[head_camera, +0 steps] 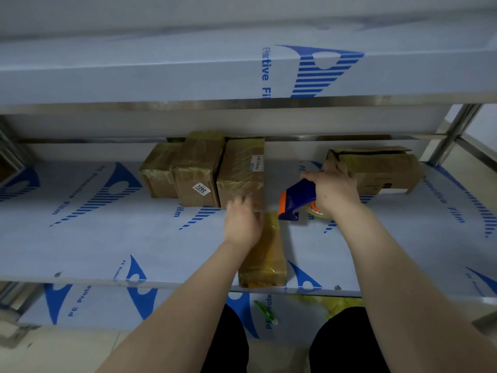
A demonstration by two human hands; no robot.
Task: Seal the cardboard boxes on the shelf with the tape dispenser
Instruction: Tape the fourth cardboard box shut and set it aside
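Head view: tape dispenser [294, 199] above shelf [107, 238], right hand [334, 188] fingers curled round its handle, ready to pull; left hand [243, 222] blurred, fingers unclear, apparently steadying taped box [265, 254].

Shelf [107, 238], steel-edged, top covered in white film printed in blue, carrying three tape-wrapped cardboard boxes [197, 170] side by side and touching at the back, one tape-wrapped box [265, 254] at the front edge, and one open-flapped carton [387, 168] back right, well apart.
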